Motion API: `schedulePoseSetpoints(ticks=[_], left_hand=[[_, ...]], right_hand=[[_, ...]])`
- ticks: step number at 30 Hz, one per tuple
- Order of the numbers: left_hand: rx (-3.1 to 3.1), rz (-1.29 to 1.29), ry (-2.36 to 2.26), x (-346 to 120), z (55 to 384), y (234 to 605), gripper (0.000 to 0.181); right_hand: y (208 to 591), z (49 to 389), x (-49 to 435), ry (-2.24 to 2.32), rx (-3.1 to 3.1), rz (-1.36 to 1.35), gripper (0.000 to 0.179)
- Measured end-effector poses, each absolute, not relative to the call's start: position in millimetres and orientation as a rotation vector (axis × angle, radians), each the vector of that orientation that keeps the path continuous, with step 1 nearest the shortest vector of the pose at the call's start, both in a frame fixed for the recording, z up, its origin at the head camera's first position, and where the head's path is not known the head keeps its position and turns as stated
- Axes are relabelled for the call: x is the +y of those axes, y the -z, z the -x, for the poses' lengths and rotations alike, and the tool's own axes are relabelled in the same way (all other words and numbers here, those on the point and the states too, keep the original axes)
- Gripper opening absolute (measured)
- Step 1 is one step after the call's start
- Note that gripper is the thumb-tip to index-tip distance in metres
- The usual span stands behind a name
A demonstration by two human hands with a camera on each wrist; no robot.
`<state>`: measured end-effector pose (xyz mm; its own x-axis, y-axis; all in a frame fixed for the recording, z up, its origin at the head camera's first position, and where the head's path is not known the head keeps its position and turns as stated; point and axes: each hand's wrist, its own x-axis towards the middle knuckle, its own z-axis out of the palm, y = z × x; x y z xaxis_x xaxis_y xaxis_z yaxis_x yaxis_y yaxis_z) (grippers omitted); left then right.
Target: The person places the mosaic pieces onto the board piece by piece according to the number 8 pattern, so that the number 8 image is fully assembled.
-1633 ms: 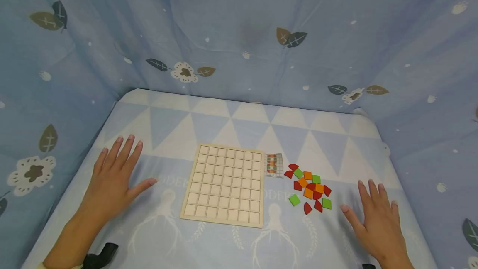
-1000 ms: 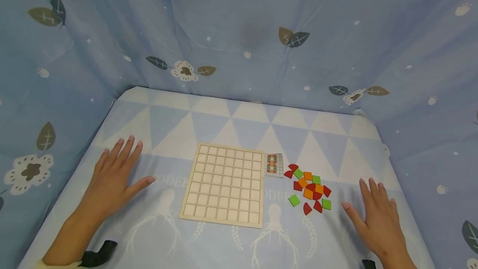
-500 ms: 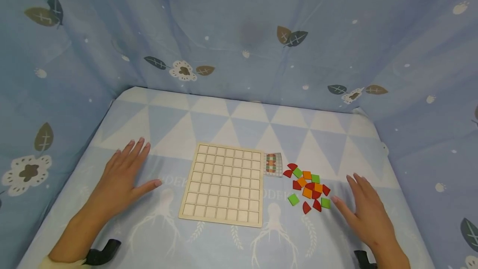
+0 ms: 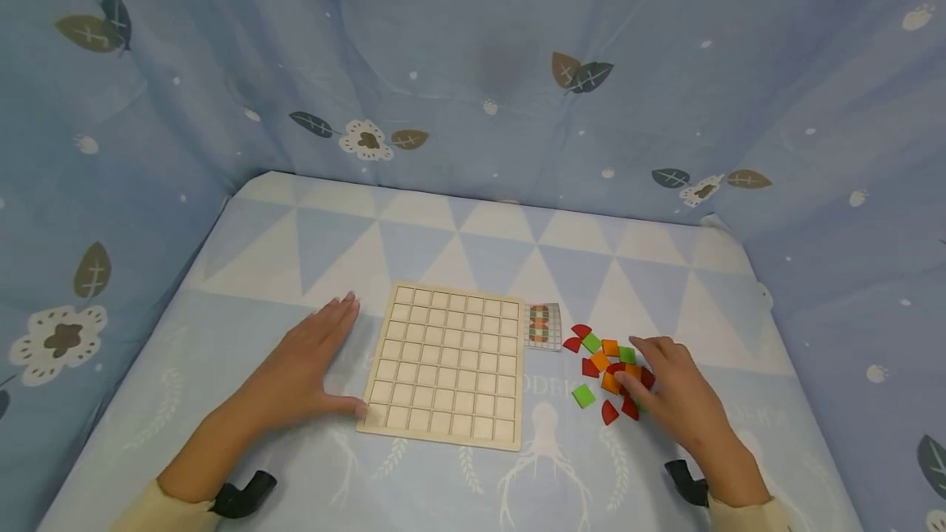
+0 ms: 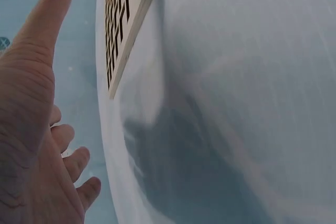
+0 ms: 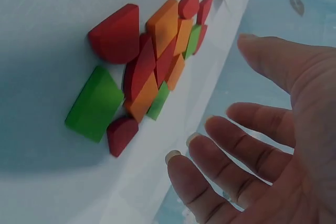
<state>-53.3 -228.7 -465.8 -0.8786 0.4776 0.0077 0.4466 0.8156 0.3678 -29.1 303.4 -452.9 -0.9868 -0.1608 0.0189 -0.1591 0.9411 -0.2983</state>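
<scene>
A square wooden grid board (image 4: pixel 447 366) lies flat on the cloth, its cells bare. Beside its left edge is my left hand (image 4: pixel 306 372), fingers extended and thumb close to the near left corner; the left wrist view shows the hand holding nothing by the board's edge (image 5: pixel 119 72). My right hand (image 4: pixel 678 394) hovers over the right side of a cluster of wooden pieces, thumb and fingers apart and slightly bent, with nothing between them. The cluster has red quarter-round pieces (image 6: pixel 116 35), orange squares (image 6: pixel 163 24) and green squares (image 6: pixel 94 103). Some pieces are partly hidden by the hand.
A small pattern card (image 4: pixel 544 327) lies against the board's right edge, showing a coloured design on a grid. A loose green square (image 4: pixel 584 396) sits at the cluster's near left. Patterned blue curtains (image 4: pixel 473 72) surround the table. Black wrist-camera mounts (image 4: pixel 245 496) show under both wrists.
My left hand has moved right, up to the board's left edge. My right hand has moved left from the table's right side to over the pieces. Board, card and pieces stay in place.
</scene>
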Motion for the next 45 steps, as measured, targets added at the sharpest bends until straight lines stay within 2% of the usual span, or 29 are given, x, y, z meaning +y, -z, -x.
schedulePoseSetpoints(ticks=[15, 31, 45], left_hand=[[2.745, -0.817, -0.599, -205.4, 49.9, 479.5, 0.154], [2.672, -0.837, -0.520, -203.5, 49.3, 485.7, 0.143], [2.661, -0.782, -0.606, -204.7, 49.3, 492.3, 0.148]], right_hand=[[465.9, 49.3, 284.8, 0.440, 2.979, 0.300, 0.048], [467.8, 59.8, 278.9, 0.397, 2.923, 0.268, 0.040], [468.5, 61.3, 279.0, 0.414, 2.899, 0.268, 0.036]])
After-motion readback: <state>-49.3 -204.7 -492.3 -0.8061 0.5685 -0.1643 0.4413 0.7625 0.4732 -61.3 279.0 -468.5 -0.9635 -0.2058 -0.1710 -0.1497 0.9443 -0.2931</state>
